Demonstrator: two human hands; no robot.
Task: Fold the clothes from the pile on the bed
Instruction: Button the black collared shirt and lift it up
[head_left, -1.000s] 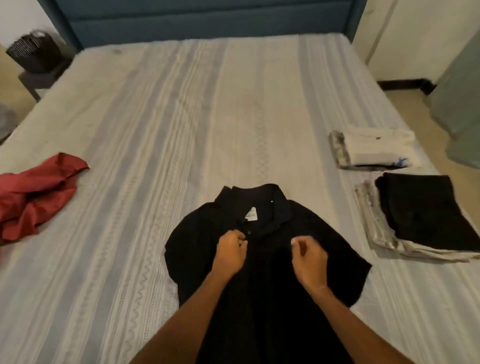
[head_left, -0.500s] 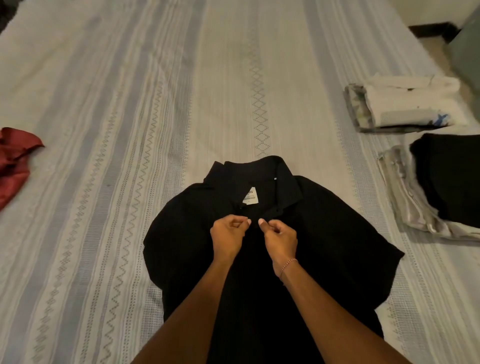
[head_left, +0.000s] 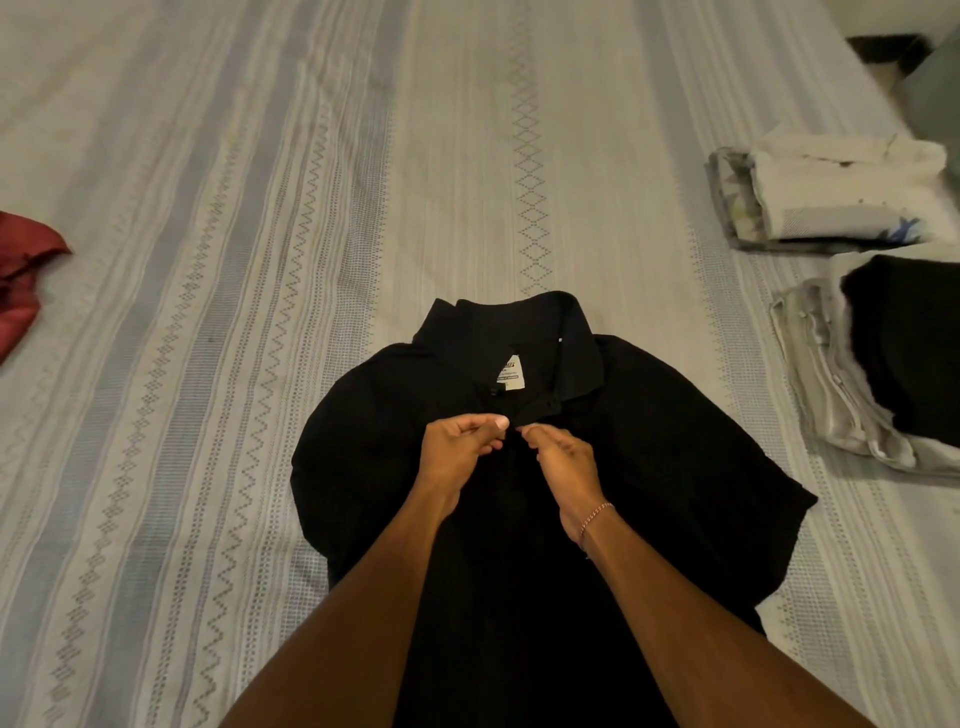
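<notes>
Pinching the black shirt placket on the bed.
Left hand and right hand both pinch it (fingertips nearly touching); folded stacks at 2 o'clock.

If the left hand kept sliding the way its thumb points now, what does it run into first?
The left hand points across the black shirt's placket toward the right hand. Its thumb would probably meet the right hand's fingertips first; only a narrow strip of placket separates them, though depth is unclear.

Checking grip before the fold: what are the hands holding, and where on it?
Both the left hand and right hand pinch the black shirt at its front placket, just below the collar.
</notes>
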